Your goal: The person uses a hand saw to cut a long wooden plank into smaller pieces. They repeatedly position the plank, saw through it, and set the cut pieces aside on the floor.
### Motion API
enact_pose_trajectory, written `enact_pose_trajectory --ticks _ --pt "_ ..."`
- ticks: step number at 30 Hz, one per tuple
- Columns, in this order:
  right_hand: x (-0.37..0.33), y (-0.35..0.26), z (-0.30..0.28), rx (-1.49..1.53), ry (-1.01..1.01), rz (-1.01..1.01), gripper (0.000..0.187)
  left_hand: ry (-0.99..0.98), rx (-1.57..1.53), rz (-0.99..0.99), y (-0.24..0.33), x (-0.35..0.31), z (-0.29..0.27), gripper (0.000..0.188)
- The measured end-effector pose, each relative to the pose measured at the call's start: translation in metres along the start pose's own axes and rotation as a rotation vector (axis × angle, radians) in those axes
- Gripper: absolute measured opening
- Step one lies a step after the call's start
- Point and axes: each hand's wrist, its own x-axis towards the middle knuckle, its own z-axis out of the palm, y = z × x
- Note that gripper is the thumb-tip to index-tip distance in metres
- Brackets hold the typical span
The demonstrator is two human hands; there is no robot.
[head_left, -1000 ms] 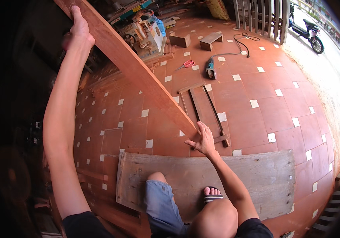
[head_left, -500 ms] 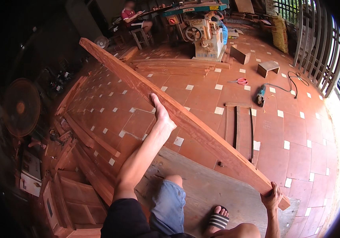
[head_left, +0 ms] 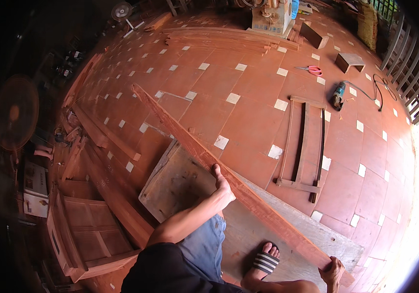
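A long reddish-brown wooden plank slants across in front of me, its far end up and left, its near end at lower right. My left hand is closed around the plank's near side at about mid-length, thumb pointing up along it. Close to the lower right end, my right hand grips the plank over its edge. Beneath it lies a worn grey wooden board, with my sandalled foot on it.
Beyond the board on the tiled floor lie a wooden frame saw, a teal power tool with its cord, and red-handled scissors. Stacked timber is farther back. At left are a wooden cabinet piece, loose boards and a fan.
The plank has come down and closer to me, its far end dropping toward the board. Both hands moved lower with it, still gripping, and my view has tilted down.
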Motion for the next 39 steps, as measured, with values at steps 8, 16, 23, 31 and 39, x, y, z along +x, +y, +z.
enact_pose_trajectory --ticks 8,16,23,31,39 --pt "0.057 -0.012 -0.018 0.016 -0.103 -0.040 0.065 -0.005 -0.058 0.030 0.012 0.048 -0.029 0.111" --pt "0.108 -0.056 -0.014 0.004 -0.166 -0.103 0.057 -0.098 -0.151 0.108 0.051 0.040 -0.035 0.105" --pt "0.127 -0.092 0.013 0.047 -0.215 -0.082 0.062 0.156 0.277 0.220 0.079 0.086 -0.090 0.102" --pt "0.171 -0.230 0.061 0.145 -0.232 -0.101 0.055 0.504 0.644 0.525 0.091 0.039 -0.085 0.087" --pt "0.245 -0.426 0.093 0.067 -0.367 -0.141 0.064 0.492 0.688 0.759 0.047 0.002 -0.073 0.077"
